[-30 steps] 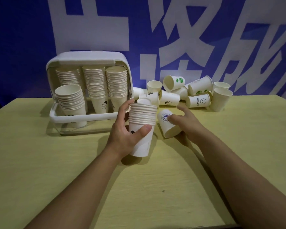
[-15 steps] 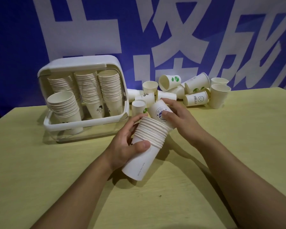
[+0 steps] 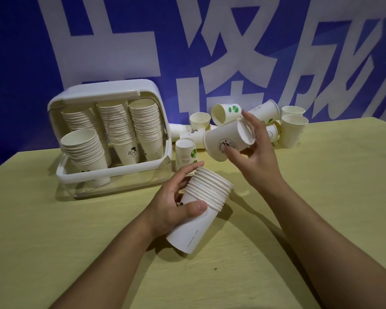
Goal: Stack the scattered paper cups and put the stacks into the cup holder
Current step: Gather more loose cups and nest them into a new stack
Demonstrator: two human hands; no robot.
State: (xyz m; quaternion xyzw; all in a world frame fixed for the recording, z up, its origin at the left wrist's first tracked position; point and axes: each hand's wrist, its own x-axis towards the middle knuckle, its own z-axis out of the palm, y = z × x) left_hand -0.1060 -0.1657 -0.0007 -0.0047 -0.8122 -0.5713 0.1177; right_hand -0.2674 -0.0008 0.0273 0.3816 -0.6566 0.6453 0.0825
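Observation:
My left hand (image 3: 174,204) grips a tilted stack of white paper cups (image 3: 201,210) above the table, its open rims pointing up and to the right. My right hand (image 3: 254,152) holds a single white cup (image 3: 227,139) with a round dark logo in the air, above and to the right of the stack; its mouth faces down-left toward the stack, apart from it. The white cup holder (image 3: 112,175) stands at the back left with several cup stacks inside.
Several loose cups (image 3: 292,130) lie and stand scattered along the back of the yellow table (image 3: 76,241), right of the holder. One small cup (image 3: 185,152) stands upside down just beyond my left hand. A blue banner with white characters hangs behind.
My right hand lifted the single logo cup off the table, brought it to the stack, then raised it up and right while turning it. My left hand tilted the stack.

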